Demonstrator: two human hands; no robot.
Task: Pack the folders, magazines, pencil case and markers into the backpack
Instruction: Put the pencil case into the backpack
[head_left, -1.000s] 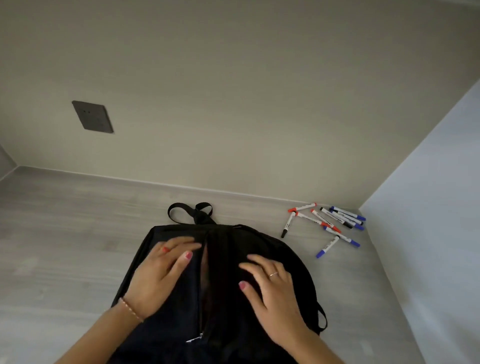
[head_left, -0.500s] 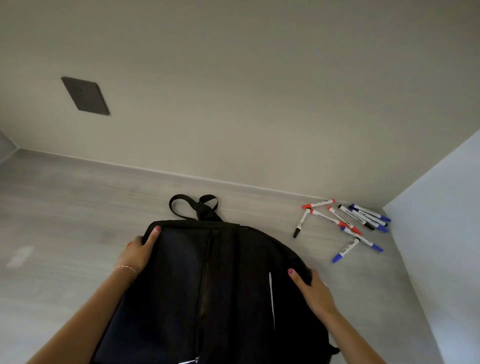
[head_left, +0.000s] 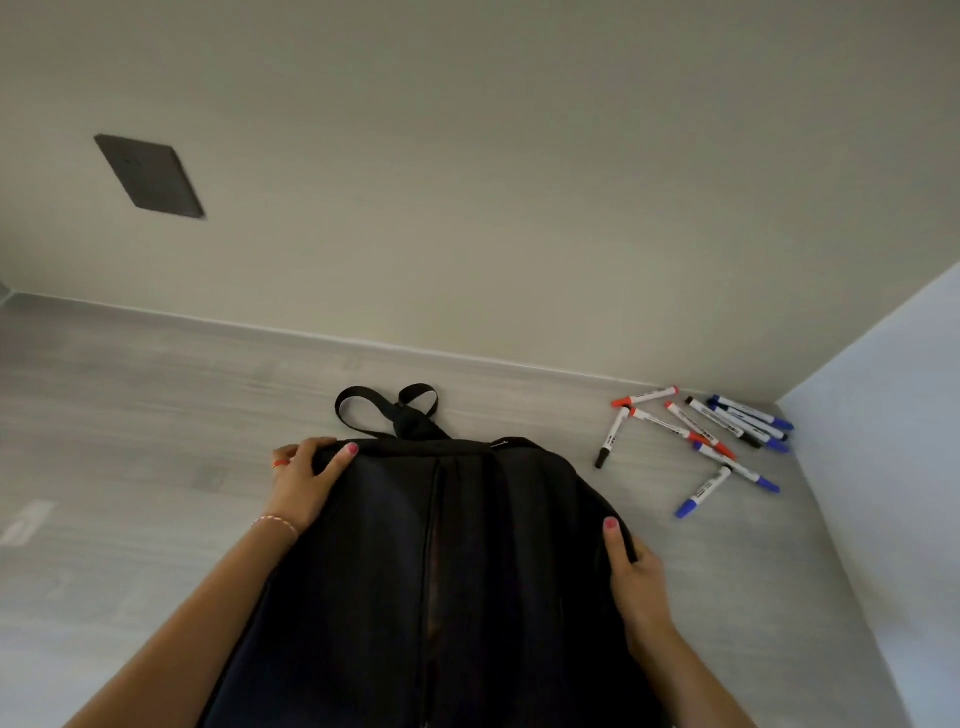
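The black backpack (head_left: 441, 571) is laid flat on the grey surface (head_left: 130, 441), w/ its top by the wall. Its top left corner is gripped by the left hand (head_left: 304, 480), its right edge by the right hand (head_left: 636, 577), both grips curled round the cloth. Markers (head_left: 701, 436) are scattered to the right, apart from the bag.

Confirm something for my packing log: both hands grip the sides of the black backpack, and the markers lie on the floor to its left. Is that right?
Not quite. In the head view the markers lie to the right of the backpack, near the wall corner. The rest holds: left hand and right hand grip its sides.
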